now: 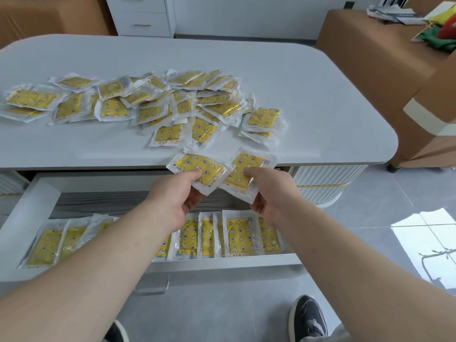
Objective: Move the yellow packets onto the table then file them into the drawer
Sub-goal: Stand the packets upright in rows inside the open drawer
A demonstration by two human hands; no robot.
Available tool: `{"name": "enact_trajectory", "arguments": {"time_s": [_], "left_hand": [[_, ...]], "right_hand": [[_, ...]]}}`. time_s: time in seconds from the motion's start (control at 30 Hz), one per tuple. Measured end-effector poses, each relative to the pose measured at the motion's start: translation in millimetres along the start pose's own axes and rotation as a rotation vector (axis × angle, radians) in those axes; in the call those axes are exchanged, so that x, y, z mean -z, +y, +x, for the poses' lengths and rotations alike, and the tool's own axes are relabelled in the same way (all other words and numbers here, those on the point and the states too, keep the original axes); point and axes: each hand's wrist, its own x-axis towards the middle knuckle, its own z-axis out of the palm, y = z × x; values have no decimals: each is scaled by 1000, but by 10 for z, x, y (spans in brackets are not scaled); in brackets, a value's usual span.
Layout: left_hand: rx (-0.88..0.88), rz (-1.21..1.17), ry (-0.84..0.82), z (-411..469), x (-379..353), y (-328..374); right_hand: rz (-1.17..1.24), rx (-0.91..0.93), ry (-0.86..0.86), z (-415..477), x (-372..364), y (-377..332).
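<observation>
near: dark shoe (308, 319) on the grey tile floor (370, 218), bottom right; the toe of a second shoe (116, 333) at bottom left. both bare forearms reach forward over the open drawer (22, 218).

drawer: white and pulled out from under the desk edge. filed packets (237, 235) stand in one overlapping row along its front wall, yellow with a star and moon print inside clear wrappers. the row runs from the left end to the right end, partly hidden behind the left forearm. the back of the drawer floor is bare grey.

above the drawer: left grip (177, 198) is clamped on the left packet (197, 165), thumb on top and fingers beneath its near edge. right grip (274, 191) is clamped the same way on the right packet (249, 164). both packets are held in the air at the desk's front edge, tilted, and overlap at their inner edges.

desk (296, 82): pale grey top with rounded corners. a loose pile of packets (148, 99) is spread across the left and middle, many overlapping, with a few lying apart on the right side.

far: white cabinet (143, 16) with drawers against the wall; brown box (370, 58) at right with papers on top.
</observation>
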Motion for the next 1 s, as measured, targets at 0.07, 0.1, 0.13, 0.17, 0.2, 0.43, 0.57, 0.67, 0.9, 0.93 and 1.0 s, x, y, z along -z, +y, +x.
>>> {"name": "enact_trajectory", "arguments": {"time_s": [0.07, 0.1, 0.13, 0.17, 0.2, 0.43, 0.57, 0.67, 0.9, 0.93, 1.0], "left_hand": [[-24, -34, 0, -2, 4, 13], [-38, -39, -5, -9, 7, 25], [-56, -33, -10, -17, 14, 37], [-80, -15, -14, -31, 22, 49], [-107, 18, -14, -46, 31, 63], [-170, 588, -147, -170, 175, 159], [-97, 604, -178, -181, 223, 99], [-133, 755, -136, -133, 293, 96], [-329, 1361, -37, -55, 440, 140], [-342, 1404, -27, -37, 461, 135], [-367, 1453, -19, -8, 495, 127]], "right_hand": [[3, 40, -19, 15, 0, 26], [-1, 72, -36, 13, 0, 32], [-17, 105, -57, 11, 4, 34], [-48, 133, -75, 8, 11, 25], [-99, 154, -95, 7, 21, 14], [-623, 346, -249, 30, 127, -54], [-844, 331, -317, 63, 124, 8], [-1034, 347, -283, 131, 67, 70], [-1345, 441, -216, 323, -22, 154], [-1372, 438, -232, 339, -37, 167], [-1404, 435, -277, 365, -69, 193]]}}
